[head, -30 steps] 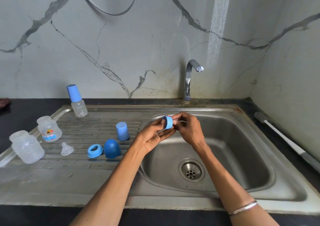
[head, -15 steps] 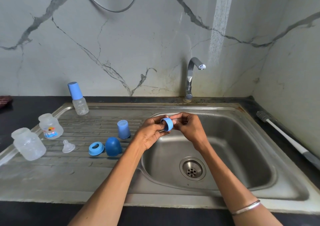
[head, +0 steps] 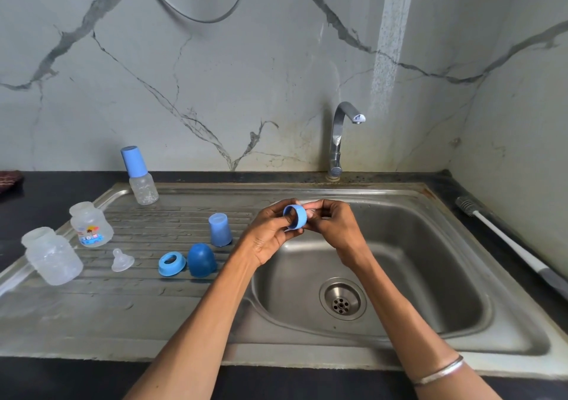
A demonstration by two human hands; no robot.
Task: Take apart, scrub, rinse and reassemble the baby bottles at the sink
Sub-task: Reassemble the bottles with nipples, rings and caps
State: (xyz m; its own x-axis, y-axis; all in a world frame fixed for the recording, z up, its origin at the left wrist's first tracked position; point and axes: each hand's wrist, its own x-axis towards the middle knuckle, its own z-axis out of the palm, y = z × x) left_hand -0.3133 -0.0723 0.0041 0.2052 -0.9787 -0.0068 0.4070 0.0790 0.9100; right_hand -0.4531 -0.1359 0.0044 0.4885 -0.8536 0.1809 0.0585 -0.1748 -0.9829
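— What were your hands doing over the basin?

— Your left hand [head: 270,237] gripped the blue collar ring [head: 295,217] between thumb and curled fingers, opening turned toward you. Your right hand [head: 333,227] met it from three o'clock, fingers curled on a pale teat [head: 308,212] at the ring's far side; how deep the teat sat, you couldn't tell.

— And around them?

— Both hands hung above the sink [head: 430,264], the drain [head: 342,299] at five o'clock, the tap [head: 339,138] at twelve. On the ribbed drainboard at nine o'clock stood a light blue cap [head: 220,229]; just nearer you, a dark blue dome cap [head: 201,260] with a second ring [head: 171,264] touching its left side. Farther left lay a loose clear teat [head: 121,260], then two open bottles [head: 90,224], one printed, one plain [head: 52,256]. A capped bottle [head: 140,175] stood at ten o'clock. On the counter [head: 522,246] at three o'clock lay a bottle brush [head: 507,243].
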